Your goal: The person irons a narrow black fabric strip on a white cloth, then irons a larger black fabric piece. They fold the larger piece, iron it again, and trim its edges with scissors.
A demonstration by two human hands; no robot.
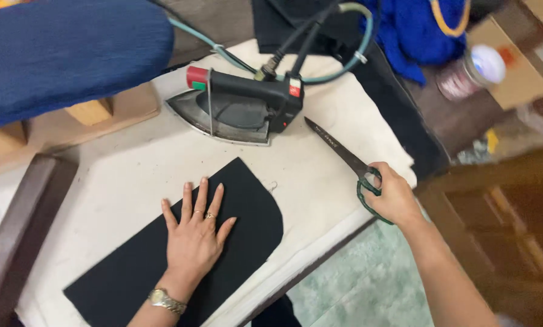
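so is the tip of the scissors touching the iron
Apart. The head view shows bare pale cloth between the scissors tip and the iron.

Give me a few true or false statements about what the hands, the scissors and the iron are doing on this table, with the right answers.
1. The left hand lies flat on the black fabric piece. True.
2. The right hand grips the iron. False: it holds the scissors by their green handles.
3. The scissors' blades are closed. True.
4. The iron stands on the black fabric piece. False: it sits on the white table cover, beyond the fabric.
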